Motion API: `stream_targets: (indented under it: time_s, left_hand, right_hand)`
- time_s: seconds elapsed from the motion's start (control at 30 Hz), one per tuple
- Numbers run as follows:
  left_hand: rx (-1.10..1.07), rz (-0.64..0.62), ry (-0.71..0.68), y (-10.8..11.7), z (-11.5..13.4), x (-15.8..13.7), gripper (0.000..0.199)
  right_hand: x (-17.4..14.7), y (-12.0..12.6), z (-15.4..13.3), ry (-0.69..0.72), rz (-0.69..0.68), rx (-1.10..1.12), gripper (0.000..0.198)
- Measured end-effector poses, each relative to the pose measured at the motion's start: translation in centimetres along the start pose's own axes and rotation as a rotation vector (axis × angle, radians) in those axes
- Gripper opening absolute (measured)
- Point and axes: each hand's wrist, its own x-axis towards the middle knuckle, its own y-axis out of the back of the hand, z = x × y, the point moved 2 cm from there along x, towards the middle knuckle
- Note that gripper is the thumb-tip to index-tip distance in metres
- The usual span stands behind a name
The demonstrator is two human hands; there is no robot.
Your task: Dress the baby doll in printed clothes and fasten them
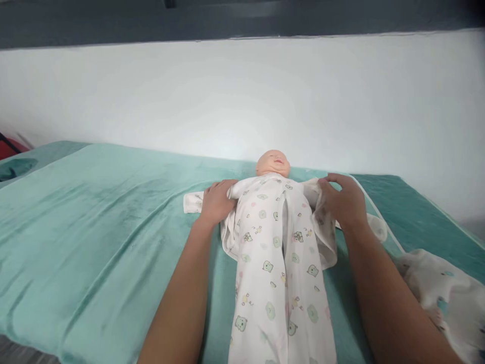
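Observation:
A baby doll (273, 161) lies on its back with its head toward the wall. White printed baby pants (282, 283) with green bears lie over its front, reaching from the neck down past the lower frame edge. Beneath the doll a matching baby shirt (328, 247) is spread, its sleeve (193, 202) sticking out at the left. My left hand (219, 201) is closed over the shirt's left side by the doll's shoulder, its fingertips partly hidden. On the other side, my right hand (343, 199) pinches the shirt's cloth between thumb and fingers.
The doll rests on a bed covered in green plush (113, 217). A crumpled white printed cloth (447, 293) lies at the right, beside my right forearm. A white wall (189, 101) rises behind the bed, and something red (11, 147) shows at the far left.

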Motion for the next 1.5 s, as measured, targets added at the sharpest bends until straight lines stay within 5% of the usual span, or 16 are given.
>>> stream_targets:
  time_s: [0.07, 0.2, 0.33, 0.47, 0.77, 0.93, 1.23, 1.5]
  left_hand:
    - [-0.075, 0.032, 0.02, 0.1, 0.0, -0.2, 0.057]
    - [-0.103, 0.12, 0.074, 0.3, 0.0, -0.6, 0.047]
    - [0.0, 0.183, 0.158, 0.1, -0.2, -0.7, 0.039]
    - [0.08, 0.195, 0.237, -0.4, -0.3, -0.4, 0.032]
    - [0.128, 0.135, 0.202, -0.4, -0.6, -0.3, 0.03]
    - [0.055, 0.167, 0.228, 0.2, -1.1, -1.0, 0.032]
    - [-0.123, 0.13, 0.293, 0.7, -4.2, -1.9, 0.033]
    - [-0.012, 0.179, 0.12, 0.3, -3.9, -2.9, 0.05]
  right_hand:
    - [-0.7, 0.7, -2.9, 0.1, 0.013, 0.099, 0.023]
    - [-2.4, -1.1, -10.4, 0.292, -0.405, 0.075, 0.033]
    - [-3.4, -5.3, -16.4, 0.599, -0.767, -0.251, 0.036]
    - [-3.0, -8.8, -18.7, 0.765, -0.92, -0.56, 0.027]
    - [-2.3, -11.0, -18.9, 0.8, -0.962, -0.66, 0.022]
    - [-1.6, -9.4, -18.3, 0.807, -0.924, -0.627, 0.037]
    - [0.1, -4.2, -17.0, 0.719, -0.811, -0.66, 0.031]
    - [-1.0, -3.8, -17.4, 0.713, -0.791, -0.608, 0.028]
